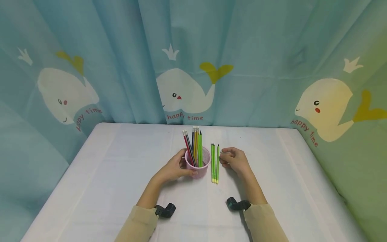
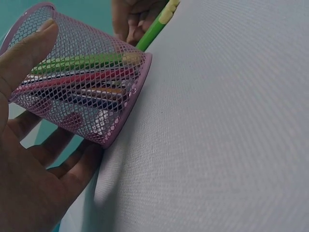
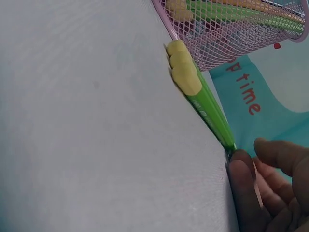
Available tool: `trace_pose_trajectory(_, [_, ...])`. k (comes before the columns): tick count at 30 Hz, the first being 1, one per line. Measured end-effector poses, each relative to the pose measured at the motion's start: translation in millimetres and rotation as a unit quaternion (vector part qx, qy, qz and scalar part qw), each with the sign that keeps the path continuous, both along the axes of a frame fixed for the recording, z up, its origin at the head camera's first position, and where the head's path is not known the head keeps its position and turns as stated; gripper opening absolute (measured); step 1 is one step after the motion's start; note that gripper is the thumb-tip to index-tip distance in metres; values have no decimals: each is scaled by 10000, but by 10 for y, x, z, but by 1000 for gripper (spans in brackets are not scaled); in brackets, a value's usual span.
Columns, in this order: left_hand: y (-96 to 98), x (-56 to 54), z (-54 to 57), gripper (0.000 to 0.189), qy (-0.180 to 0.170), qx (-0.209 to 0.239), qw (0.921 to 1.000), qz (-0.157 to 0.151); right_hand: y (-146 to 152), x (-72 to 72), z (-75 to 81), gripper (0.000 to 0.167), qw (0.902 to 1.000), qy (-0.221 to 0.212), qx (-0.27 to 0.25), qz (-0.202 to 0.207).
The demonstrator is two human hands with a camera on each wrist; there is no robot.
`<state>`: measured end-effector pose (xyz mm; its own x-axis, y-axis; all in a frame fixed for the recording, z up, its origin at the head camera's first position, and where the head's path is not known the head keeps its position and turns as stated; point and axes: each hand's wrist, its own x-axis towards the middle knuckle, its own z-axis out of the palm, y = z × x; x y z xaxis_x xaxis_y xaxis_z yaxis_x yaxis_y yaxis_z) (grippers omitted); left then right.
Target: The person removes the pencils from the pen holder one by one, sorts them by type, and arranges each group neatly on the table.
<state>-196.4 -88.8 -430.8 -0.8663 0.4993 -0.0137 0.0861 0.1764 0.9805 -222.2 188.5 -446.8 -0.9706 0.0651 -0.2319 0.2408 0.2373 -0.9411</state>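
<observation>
A pink mesh pencil cup stands upright on the table, and my left hand grips it from the left, thumb on the near side and fingers round the far side. Inside the cup lean several pencils: red, dark, yellow and green. Three green pencils with pale yellow eraser ends lie side by side on the table, just right of the cup, their points facing away from me. Beside the rightmost one, my right hand has its loosely bent fingertips close to the pencil, with the thumb and forefinger apart.
A white cloth covers the table. Behind it hangs a blue curtain with whale prints, turning green at the right. Each wrist wears a black strapped device, the left one and the right one both over the table.
</observation>
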Motion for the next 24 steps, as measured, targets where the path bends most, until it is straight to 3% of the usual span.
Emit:
trace_pose_trajectory(12, [7,8,-13,87,70,-29,10000,29,-10,24,85,33,9992,143,54,364])
trace_pose_trajectory(24, [15,9,-9,88,7,-3,10000,66,-380,118,469,38,9825,1462,-70,1155])
